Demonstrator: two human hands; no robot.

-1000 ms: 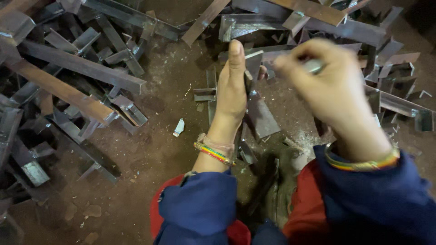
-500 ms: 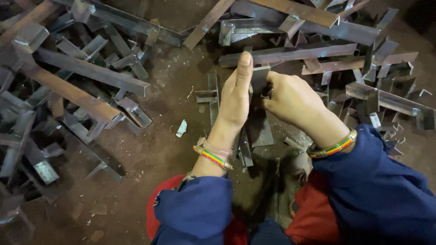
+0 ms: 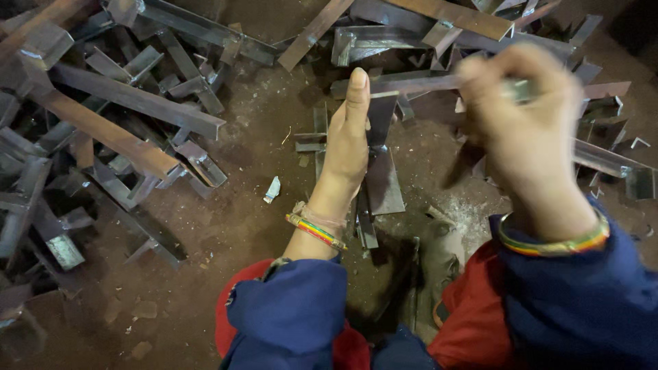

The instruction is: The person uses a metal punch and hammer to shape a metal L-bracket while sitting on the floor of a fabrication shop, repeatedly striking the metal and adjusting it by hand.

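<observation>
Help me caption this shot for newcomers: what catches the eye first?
The two hands at centre: the left hand steadies a flat metal piece on the dirt floor, while the right hand, blurred, grips a slim tool above it. Heaps of rusty angle-iron offcuts crowd the left and top.

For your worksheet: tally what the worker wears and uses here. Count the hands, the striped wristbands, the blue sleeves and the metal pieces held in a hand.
Hands: 2, left hand, right hand
Wristbands: 2, left band, right band
Sleeves: 2, left sleeve, right sleeve
Held metal pieces: 1, flat piece
Total: 7
</observation>
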